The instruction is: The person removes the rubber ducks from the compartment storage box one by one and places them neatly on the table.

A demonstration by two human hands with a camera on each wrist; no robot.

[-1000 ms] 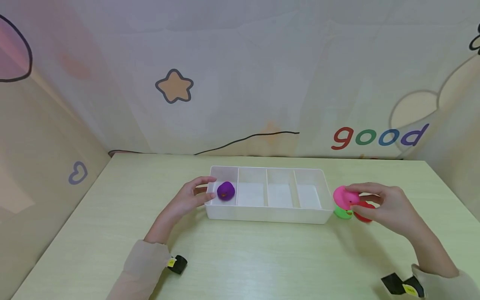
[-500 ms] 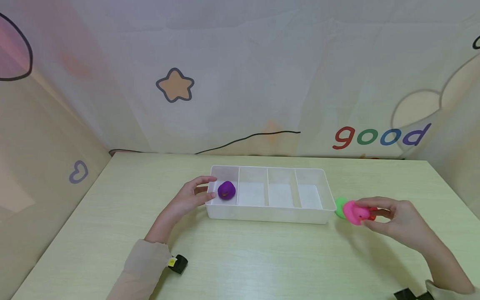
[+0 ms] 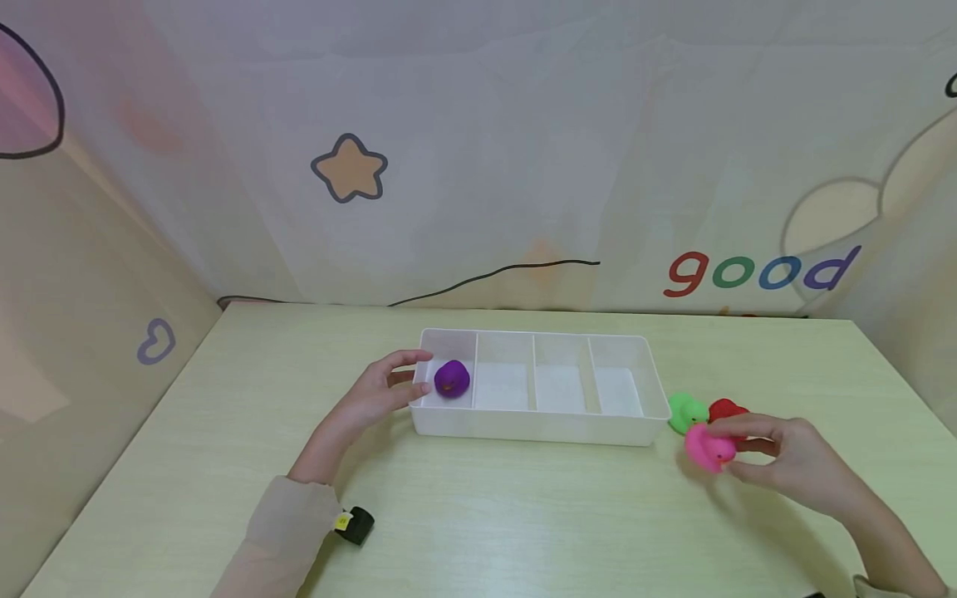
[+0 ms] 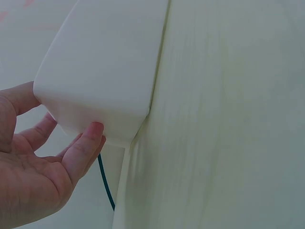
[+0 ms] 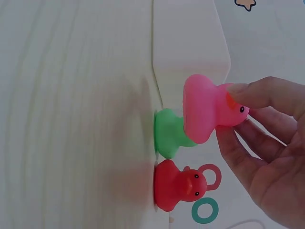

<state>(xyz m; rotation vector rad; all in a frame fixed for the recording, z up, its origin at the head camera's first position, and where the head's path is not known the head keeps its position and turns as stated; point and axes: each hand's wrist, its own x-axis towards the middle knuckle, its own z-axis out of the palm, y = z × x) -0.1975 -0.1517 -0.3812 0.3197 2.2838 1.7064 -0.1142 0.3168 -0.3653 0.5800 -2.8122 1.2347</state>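
A white tray (image 3: pixel 531 425) split into compartments stands on the table, with a purple toy duck (image 3: pixel 452 379) in its leftmost one. My left hand (image 3: pixel 377 390) holds the tray's left end, fingertips at the rim and against the end wall. To the right of the tray, my right hand (image 3: pixel 796 457) pinches a pink rubber duck (image 3: pixel 709 448) by its head between thumb and fingers. The pink duck is tilted and held off the table in the right wrist view. Behind it sit a green rubber duck (image 5: pixel 167 133), close to the tray's right end, and a red rubber duck (image 5: pixel 177 185).
The pale wooden table (image 3: pixel 523 515) ends at a printed cloth backdrop (image 3: pixel 486 166) behind the tray. More cloth hangs on the left side (image 3: pixel 97 349). A black wrist device (image 3: pixel 355 526) sits at the left sleeve cuff.
My right hand has moved the pink duck toward the front and slightly right, away from the green and red ducks, which show more fully. The left hand has stayed at the tray.
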